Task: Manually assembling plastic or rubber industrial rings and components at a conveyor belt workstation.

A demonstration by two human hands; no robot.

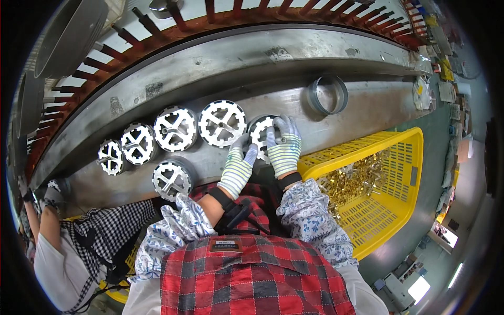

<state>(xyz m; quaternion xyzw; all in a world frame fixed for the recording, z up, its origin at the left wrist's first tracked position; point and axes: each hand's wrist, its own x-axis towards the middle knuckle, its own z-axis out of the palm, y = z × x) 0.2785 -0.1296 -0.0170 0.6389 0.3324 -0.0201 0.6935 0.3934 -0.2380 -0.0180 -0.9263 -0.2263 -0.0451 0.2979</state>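
My left hand [237,167], in a striped glove, is closed at the near left edge of a round spoked metal disc [258,137] with a notched rim, thumb and fingers against its side. My right hand [284,145], gloved alike, has its fingers curled over the disc's right part and covers much of it. Any small piece under those fingertips is hidden. Just left of my hands stands a like spoked disc [222,137], with several more in a row beyond it. Another spoked disc [172,181] sits nearer to me, set in a grey ring.
An empty grey metal ring [328,95] stands at the right on the metal bench [375,100]. Close by my right arm is a yellow basket [415,184] holding many gold-coloured metal pieces [349,184]. A row of upright pegs [149,26] lines the back. A co-worker [68,257] is at the left.
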